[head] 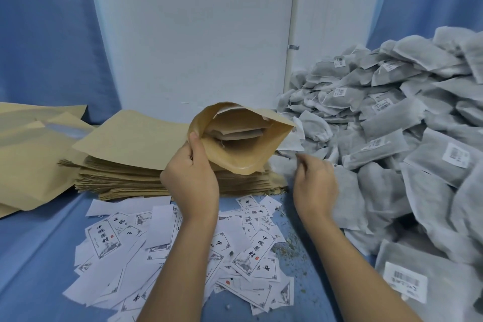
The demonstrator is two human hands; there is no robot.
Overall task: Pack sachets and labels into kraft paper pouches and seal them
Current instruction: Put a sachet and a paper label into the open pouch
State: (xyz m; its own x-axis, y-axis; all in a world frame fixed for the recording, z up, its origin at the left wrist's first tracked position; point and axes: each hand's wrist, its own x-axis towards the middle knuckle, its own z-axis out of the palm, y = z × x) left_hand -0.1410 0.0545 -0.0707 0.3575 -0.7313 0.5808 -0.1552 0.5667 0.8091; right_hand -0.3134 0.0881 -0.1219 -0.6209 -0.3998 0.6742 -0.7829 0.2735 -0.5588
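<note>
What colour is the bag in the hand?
Tan brown; the pouch in the left hand shows best in the head view.

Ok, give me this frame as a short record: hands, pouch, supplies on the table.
left hand: grips the open pouch by its mouth edge
contents: sachets already inside, count unclear
right hand: at the sachet pile, blurred, grip unclear
pouch stack: flat, behind the left hand
labels: scattered loose on the blue cloth
seal: not yet done

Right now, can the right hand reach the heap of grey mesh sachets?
Probably yes: the right hand is at the edge of the heap of grey mesh sachets, nothing between them.
</note>
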